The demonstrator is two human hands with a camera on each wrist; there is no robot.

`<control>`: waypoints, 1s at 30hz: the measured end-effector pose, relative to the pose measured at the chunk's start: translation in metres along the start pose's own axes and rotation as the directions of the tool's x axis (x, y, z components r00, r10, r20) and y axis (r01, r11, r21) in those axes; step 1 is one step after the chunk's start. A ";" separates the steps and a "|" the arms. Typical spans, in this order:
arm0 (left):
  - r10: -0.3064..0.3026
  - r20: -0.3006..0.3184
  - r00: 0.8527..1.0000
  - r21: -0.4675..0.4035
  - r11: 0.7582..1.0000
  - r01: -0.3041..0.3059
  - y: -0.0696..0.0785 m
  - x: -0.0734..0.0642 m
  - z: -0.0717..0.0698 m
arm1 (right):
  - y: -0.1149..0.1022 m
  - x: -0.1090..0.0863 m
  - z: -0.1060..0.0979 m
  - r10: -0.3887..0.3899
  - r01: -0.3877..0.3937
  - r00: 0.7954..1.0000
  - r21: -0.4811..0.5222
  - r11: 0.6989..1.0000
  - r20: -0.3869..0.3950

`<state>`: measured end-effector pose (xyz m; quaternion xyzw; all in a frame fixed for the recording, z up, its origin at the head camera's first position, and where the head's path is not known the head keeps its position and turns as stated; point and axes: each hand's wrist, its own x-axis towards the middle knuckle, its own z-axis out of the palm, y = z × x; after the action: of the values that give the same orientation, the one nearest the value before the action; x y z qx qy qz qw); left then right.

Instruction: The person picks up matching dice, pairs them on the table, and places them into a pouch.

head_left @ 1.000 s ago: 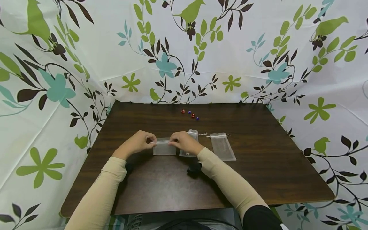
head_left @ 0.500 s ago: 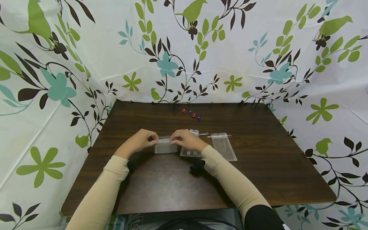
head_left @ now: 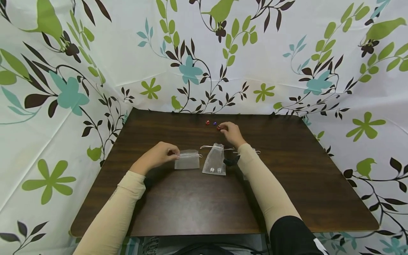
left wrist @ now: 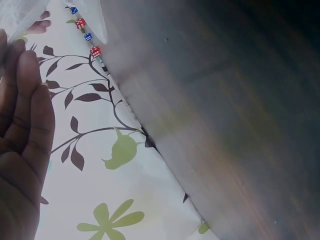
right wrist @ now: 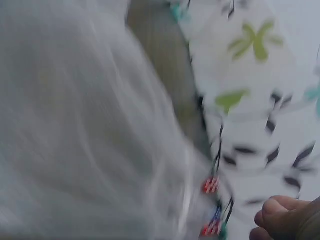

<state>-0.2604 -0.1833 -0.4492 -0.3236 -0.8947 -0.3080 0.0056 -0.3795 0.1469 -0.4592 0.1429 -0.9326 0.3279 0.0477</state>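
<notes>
My left hand pinches the top left corner of a small sheer white drawstring bag, which lies flat near the table's middle. My right hand reaches to the back of the table, fingertips right at a row of dice. A red die, a blue die and a second red die show beside it; those fingers hide another blue die in the head view. That blue die shows in the left wrist view. In the right wrist view, the right thumb and fingers hold nothing visible.
A second sheer bag with two white dice in it lies right of the first. The right forearm mostly covers a third bag, leaving its cord in view. A patterned cloth hangs behind the dark wooden table.
My right hand has let go of the left bag's top edge and moved back and right to the dice, uncovering the middle bag. The left hand stays at its bag.
</notes>
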 end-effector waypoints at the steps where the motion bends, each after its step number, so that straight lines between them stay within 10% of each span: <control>1: -0.002 0.002 1.000 0.001 1.000 0.002 0.000 0.000 0.000 | 0.006 0.004 0.000 0.023 -0.023 1.000 -0.012 1.000 -0.003; 15: -0.023 0.033 0.999 0.001 1.000 0.023 0.002 0.003 0.001 | 0.039 0.024 0.011 0.135 -0.126 0.990 -0.152 0.980 0.049; 30: -0.033 0.039 0.999 0.003 0.999 0.033 -0.003 0.000 0.002 | 0.003 0.031 0.013 0.038 -0.035 0.998 -0.078 0.996 0.039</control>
<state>-0.2614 -0.1840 -0.4526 -0.3148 -0.9002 -0.3005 -0.0164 -0.4100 0.1336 -0.4659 0.1306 -0.9478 0.2895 0.0281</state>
